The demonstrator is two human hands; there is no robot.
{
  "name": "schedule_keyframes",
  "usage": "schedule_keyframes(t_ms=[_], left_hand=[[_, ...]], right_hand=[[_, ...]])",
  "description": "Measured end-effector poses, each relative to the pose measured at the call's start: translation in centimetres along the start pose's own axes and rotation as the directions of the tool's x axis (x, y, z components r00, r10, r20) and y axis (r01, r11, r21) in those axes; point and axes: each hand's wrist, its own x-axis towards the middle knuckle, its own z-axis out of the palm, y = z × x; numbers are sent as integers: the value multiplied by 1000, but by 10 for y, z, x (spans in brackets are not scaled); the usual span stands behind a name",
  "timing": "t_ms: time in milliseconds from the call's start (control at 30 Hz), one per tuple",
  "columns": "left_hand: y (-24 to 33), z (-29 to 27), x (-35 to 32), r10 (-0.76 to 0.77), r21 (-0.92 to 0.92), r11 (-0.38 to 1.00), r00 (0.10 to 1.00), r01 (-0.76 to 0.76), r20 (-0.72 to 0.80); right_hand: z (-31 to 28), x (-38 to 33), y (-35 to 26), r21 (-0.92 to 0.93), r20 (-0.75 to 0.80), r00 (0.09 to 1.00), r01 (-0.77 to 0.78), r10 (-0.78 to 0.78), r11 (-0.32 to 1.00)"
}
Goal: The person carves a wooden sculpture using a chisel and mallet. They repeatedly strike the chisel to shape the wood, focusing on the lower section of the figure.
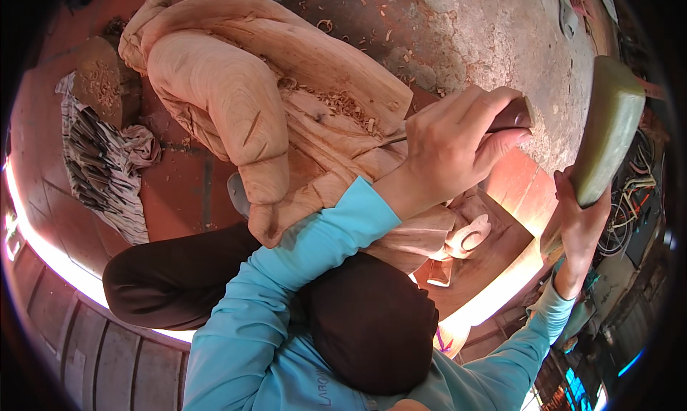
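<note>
A large carved wooden figure (215,89) lies across the floor in front of me, with rounded limbs and cut folds. My left hand (454,143) is closed around a carving chisel, whose dark wooden handle (512,115) sticks out past the thumb. The chisel's thin blade (392,140) points left at the figure's folds; the hand hides part of it, and I cannot tell if its edge touches wood. Off to the right, my right hand (583,221) grips a greenish mallet (608,128) by its lower end. The mallet is raised, apart from the chisel handle.
Curled shavings (347,110) lie in the figure's hollow and on the floor. At the left, a striped cloth (132,214) holds several carving tools (89,153) beside a wooden block (107,78). Tangled cables (630,211) sit at the far right. My bent legs (179,271) are close to the figure.
</note>
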Motion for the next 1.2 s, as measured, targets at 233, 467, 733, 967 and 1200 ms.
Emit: schedule_keyframes(t_ms=[233,467,733,967,1200], left_hand=[[-6,2,1,-59,-80,995,995,52,-86],[-9,3,3,-36,-76,997,993,27,-113],[-3,-4,4,66,-63,995,988,-75,-138],[-1,7,4,115,-23,993,992,-114,49],[-11,18,-1,48,35,998,998,-47,-51]], right_hand=[[8,14,1,-233,18,964,262,-265,937],[-4,18,11,-189,36,999,24,-18,982],[12,7,2,-129,33,999,-26,31,991],[4,5,4,-76,35,999,-6,9,997],[5,1,7,-46,14,999,-50,50,998]])
